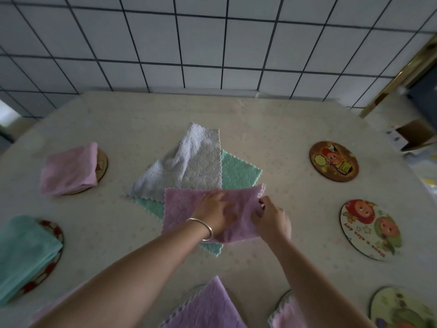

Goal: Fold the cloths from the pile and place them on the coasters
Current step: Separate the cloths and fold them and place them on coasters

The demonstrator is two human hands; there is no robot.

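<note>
A purple cloth [212, 214], folded over, lies on top of the pile at the middle of the cream table [283, 143]. The left hand [214, 210] lies on it palm down with fingers spread nearly straight, pressing the fabric flat; a silver bangle [203, 227] circles that wrist. The right hand [272, 217] is at the cloth's right edge, fingers curled, pinching the fabric between thumb and fingertips.

Under the purple cloth sits a mint-green cloth [238, 172], its corners poking out behind and in front, and a white cloth [184, 166] lies across it on the far side.

Left of the pile, a folded pink cloth [68, 169] rests on a round coaster [102, 165], and nearer, a folded teal cloth [23, 254] covers most of another coaster [53, 233]. Right of the pile are bare cartoon coasters: a dark one [334, 161] farther off and a white one [371, 229] nearer, printed with words reading roughly "Have a nice day". At the near edge, a purple cloth [208, 306] and a pink cloth [287, 313] lie on coasters, beside a yellow-green coaster [399, 308].
</note>
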